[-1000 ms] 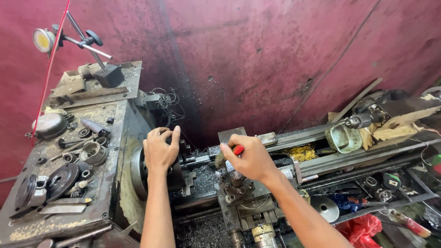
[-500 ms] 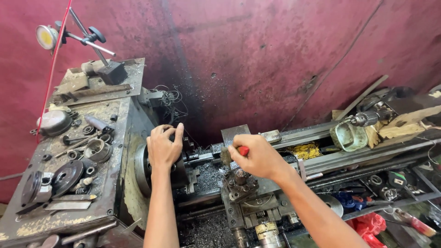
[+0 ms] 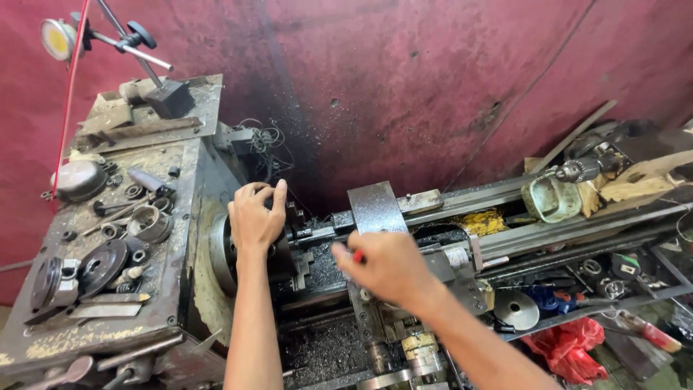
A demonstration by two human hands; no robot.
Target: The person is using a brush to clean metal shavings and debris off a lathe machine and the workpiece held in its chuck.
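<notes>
head view: left hand (image 3: pixel 254 217) grips chuck (image 3: pixel 224 253); right hand (image 3: pixel 382 267) clasps red-handled tool (image 3: pixel 356 256) by carriage edge.

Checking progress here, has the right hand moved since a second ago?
Yes. The right hand has slid left toward the chuck.

Even, fairly bright daylight falls from above with only soft shadows under the lathe bed (image 3: pixel 548 235), while the right hand (image 3: pixel 382 267) is smeared by motion blur and edges bend slightly.
</notes>
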